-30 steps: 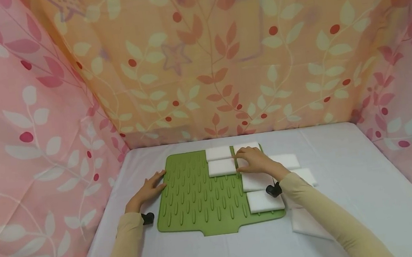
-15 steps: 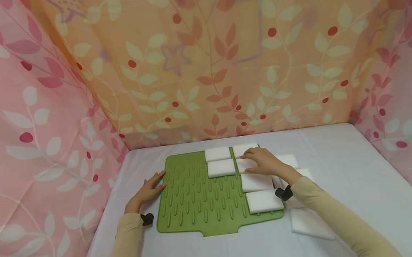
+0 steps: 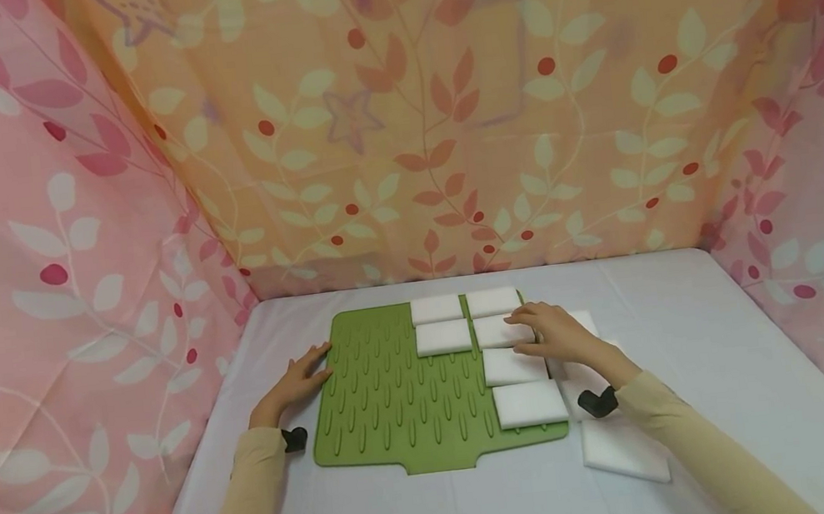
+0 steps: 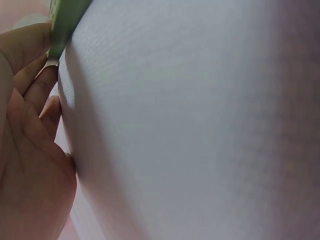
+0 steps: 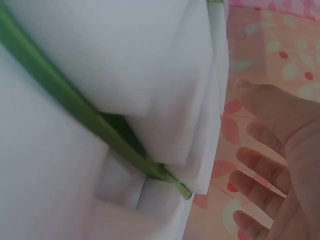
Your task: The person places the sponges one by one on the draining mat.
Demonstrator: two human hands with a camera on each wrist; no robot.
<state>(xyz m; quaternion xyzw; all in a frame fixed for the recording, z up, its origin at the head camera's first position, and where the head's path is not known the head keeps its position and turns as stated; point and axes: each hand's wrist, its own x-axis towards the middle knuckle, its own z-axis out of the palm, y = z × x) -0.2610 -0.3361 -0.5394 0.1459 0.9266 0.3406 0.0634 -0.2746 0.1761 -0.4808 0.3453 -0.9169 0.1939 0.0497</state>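
A green ridged mat (image 3: 396, 393) lies on the table with several white rectangular blocks on its right part: two columns at the back, and single blocks (image 3: 530, 404) down the right edge. My left hand (image 3: 292, 387) rests at the mat's left edge, fingers touching its rim (image 4: 65, 30) in the left wrist view. My right hand (image 3: 559, 335), fingers parted and holding nothing, is over the right edge near the block (image 3: 495, 331) in the second row. In the right wrist view, my right hand (image 5: 280, 155) is apart from the white blocks (image 5: 115, 55).
More white blocks lie on the table right of the mat, partly hidden by my right arm; one (image 3: 621, 451) shows near the front. Patterned cloth (image 3: 458, 118) hangs behind the table (image 3: 378, 512) and on both sides. Each wrist wears a black device.
My right hand has moved right and slightly toward the front, off the back blocks, uncovering more of them. My left hand has stayed at the mat's edge.
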